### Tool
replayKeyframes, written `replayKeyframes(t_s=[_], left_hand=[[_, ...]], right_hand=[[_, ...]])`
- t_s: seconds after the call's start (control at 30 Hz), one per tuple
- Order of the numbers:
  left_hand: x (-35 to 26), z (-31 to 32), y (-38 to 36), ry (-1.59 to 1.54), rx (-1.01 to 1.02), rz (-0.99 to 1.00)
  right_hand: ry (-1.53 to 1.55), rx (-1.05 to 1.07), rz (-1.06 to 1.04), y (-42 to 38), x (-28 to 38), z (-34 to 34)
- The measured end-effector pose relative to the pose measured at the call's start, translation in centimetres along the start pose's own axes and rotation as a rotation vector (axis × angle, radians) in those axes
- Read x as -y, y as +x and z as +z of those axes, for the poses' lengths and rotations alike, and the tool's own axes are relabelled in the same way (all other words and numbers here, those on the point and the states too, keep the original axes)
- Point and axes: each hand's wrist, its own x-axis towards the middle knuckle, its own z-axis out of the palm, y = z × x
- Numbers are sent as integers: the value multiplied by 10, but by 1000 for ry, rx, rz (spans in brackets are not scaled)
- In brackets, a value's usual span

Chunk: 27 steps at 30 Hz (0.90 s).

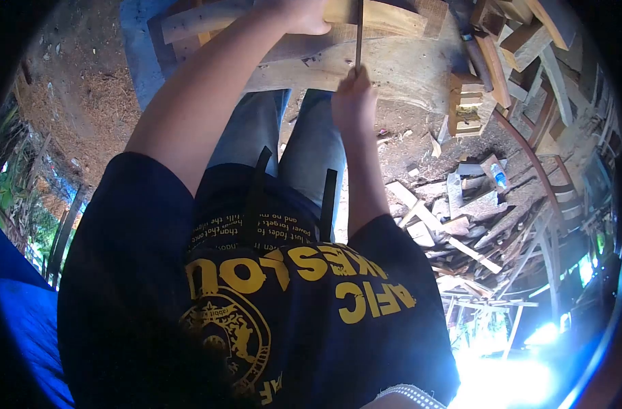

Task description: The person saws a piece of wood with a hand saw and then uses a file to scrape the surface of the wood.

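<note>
My right hand is closed round the near end of a long, thin, dark tool. The tool looks like a saw blade seen edge-on and crosses a curved wooden piece. On the same piece, left of the tool, lies my left hand, its thumb along the near side; the top edge of the picture cuts off its other fingers. Beneath the curved piece is a broad, pale wooden board, in front of my legs.
Curved and straight wood offcuts are stacked at the upper right. A small block-like wooden piece stands by the board's right end. Scrap wood litters the ground on the right. Sawdust-covered ground lies at left.
</note>
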Motion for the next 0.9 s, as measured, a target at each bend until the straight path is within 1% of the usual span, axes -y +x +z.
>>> replayKeyframes(t_s=[0.07,0.17,0.3,0.33,0.37,0.4,0.43,0.47,0.5,0.53,0.57,0.6,0.67,0.7,0.77,0.87,0.9], left_hand=[[-2,-1,0,5,38,-15],[-1,-5,-1,-10,52,-36],[0,-2,2,-22,81,-14],[1,-6,3,-23,104,-28],[1,-10,2,-7,92,2],[0,-11,-2,-1,92,9],[0,-10,-6,-5,-19,35],[0,-8,-10,-11,-133,55],[3,-1,-8,-10,-139,52],[5,8,-3,-50,-74,21],[7,16,3,-88,-13,-4],[7,19,6,-83,-25,10],[8,19,8,-51,23,-13],[8,13,7,-76,81,-25],[5,10,4,-81,69,-16],[6,14,5,-93,39,-32],[7,15,6,-93,31,-27]], right_hand=[[-115,59,-82,31,25,-6],[-156,25,-45,31,30,0],[-71,89,37,-27,-24,-7],[-36,111,54,-28,-22,-10],[-30,105,52,-18,-19,-4],[-68,73,-4,-2,-6,1],[-108,42,-67,11,5,3],[-106,39,-75,17,15,0],[-90,53,-65,21,22,-3],[-75,64,-50,24,27,-6],[-72,58,-11,8,23,-11],[-70,39,-12,-10,10,-16],[-40,149,66,-33,-16,-20],[-37,133,66,-27,-10,-20],[-167,137,15,-7,13,-18],[-104,109,24,30,41,-11],[-116,147,3,26,32,-12]])
